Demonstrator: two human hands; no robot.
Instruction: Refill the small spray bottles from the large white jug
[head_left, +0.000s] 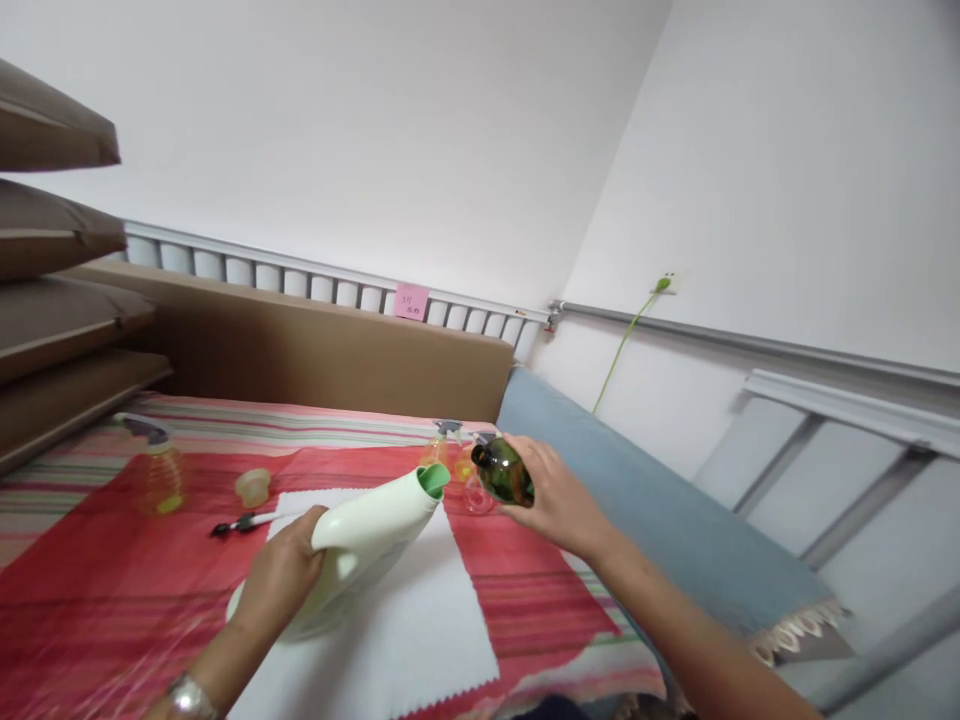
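My left hand [289,565] is closed on the handle of a pale green plastic jug [375,530]. The jug leans to the right, its open green-lined mouth [433,482] pointing up and right. In my right hand [551,495] is a dark green glass bottle [504,472], tilted on its side with its neck to the left. The bottle's mouth is apart from the jug's, a little above and to its right. Below the jug lies a white cloth [420,630] with a zigzag edge. A spray head with a tube [244,524] rests left of the jug.
A clear spray bottle [161,475] stands at the left, with a translucent cup-like piece [253,487] nearby. Behind the jug are more clear bottles [435,450]. A red striped cloth [97,580] covers the table. Cardboard [322,360] borders the back; brown stacked packages [60,310] rise at left.
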